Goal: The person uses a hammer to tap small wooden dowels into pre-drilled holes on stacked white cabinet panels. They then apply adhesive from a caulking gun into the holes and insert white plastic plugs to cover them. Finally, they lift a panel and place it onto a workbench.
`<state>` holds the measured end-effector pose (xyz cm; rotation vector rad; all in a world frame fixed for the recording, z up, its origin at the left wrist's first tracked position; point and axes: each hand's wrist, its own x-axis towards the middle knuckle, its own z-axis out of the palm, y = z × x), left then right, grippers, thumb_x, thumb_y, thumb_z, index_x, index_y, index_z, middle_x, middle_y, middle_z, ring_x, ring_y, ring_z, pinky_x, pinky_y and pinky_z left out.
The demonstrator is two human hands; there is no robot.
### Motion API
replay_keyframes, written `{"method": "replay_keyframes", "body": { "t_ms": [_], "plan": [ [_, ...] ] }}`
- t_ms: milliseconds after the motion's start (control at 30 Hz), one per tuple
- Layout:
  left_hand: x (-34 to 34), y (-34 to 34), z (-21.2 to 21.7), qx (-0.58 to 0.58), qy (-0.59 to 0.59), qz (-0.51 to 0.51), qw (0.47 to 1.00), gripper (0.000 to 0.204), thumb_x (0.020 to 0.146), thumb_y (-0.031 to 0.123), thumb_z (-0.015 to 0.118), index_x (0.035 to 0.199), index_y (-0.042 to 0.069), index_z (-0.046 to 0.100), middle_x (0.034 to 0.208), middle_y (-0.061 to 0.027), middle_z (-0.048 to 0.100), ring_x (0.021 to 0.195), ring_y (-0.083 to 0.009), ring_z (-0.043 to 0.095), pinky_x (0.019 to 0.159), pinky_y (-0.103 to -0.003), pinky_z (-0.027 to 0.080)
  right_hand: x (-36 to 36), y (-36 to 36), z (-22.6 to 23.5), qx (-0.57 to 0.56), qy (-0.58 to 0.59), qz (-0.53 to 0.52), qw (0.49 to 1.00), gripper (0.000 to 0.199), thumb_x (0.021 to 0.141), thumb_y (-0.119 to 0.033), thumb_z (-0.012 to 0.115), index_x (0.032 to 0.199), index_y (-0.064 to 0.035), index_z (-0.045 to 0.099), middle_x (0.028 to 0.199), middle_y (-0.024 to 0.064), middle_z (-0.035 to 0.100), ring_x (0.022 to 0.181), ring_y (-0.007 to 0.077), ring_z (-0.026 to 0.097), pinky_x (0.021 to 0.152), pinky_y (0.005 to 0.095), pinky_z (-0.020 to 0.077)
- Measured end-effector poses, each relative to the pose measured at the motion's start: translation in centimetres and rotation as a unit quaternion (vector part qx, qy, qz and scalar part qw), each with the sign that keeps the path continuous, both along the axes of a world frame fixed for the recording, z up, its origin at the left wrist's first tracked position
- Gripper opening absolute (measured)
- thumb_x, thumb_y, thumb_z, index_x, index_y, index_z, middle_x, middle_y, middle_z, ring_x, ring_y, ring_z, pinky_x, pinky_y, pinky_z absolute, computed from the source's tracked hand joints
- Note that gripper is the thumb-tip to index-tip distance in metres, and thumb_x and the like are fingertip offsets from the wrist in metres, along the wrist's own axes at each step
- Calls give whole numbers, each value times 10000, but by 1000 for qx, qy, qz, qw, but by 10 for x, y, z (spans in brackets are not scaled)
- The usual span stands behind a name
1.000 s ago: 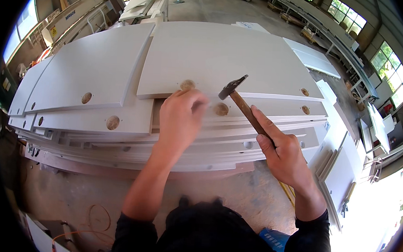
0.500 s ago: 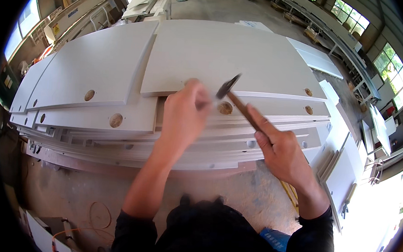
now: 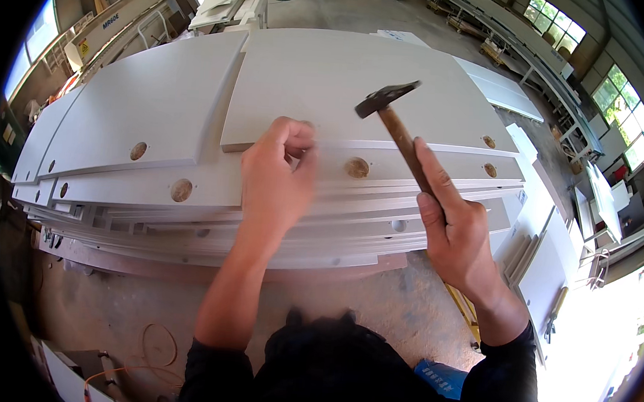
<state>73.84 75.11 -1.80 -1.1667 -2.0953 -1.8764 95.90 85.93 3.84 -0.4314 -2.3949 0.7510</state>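
My right hand (image 3: 457,228) is wrapped round the wooden handle of a hammer (image 3: 406,143), its dark metal head raised above the top white panel (image 3: 358,85). Near that panel's front edge, my left hand (image 3: 280,169) has its fingers curled together in a pinch. Whatever those fingers hold, if anything, is too small and blurred to make out. Just right of the left hand, a round hole (image 3: 356,168) shows brown board inside the white panel below. Another white panel (image 3: 144,94) lies to the left, with a similar hole (image 3: 138,151) near its front edge.
The panels lie in an uneven stack with overlapping front edges. A blue bag (image 3: 440,379) sits on the floor by my right arm. More boards (image 3: 545,288) lean at the right, and an orange hose (image 3: 135,369) trails at lower left. A long conveyor (image 3: 536,78) runs along the far right.
The hammer has risen, its head turning clear of the left hand. My left hand has shifted slightly left and down, still pinched. The view has shifted a little.
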Motion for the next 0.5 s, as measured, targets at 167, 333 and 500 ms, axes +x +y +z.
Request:
{"method": "replay_keyframes", "body": {
  "t_ms": [167, 333, 500],
  "plan": [
    [-6, -15, 6, 38, 59, 17, 997, 112, 958, -9, 715, 1065, 13, 740, 915, -55, 743, 798, -117, 655, 705, -263, 510, -6, -4, 16, 70, -204, -2, 976, 589, 1012, 2, 546, 1589, -94, 486, 967, 289, 728, 873, 465, 729, 827, 439, 586],
    [-4, -22, 0, 49, 47, 14, 998, 84, 945, -13, 709, 1019, 24, 726, 954, -61, 750, 808, -165, 682, 696, -299, 513, -4, -5, -9, 39, -145, -36, 988, 615, 1045, -42, 576, 1629, -199, 464, 960, 330, 717, 913, 488, 707, 853, 446, 568],
    [0, -20, -8, 49, 25, -9, 998, 75, 924, -1, 725, 988, 39, 724, 935, -66, 762, 803, -191, 704, 690, -314, 520, -2, -10, 6, -22, -214, -70, 974, 597, 1046, -23, 574, 1619, -167, 481, 958, 309, 730, 919, 472, 717, 907, 423, 553]
  ]
}}
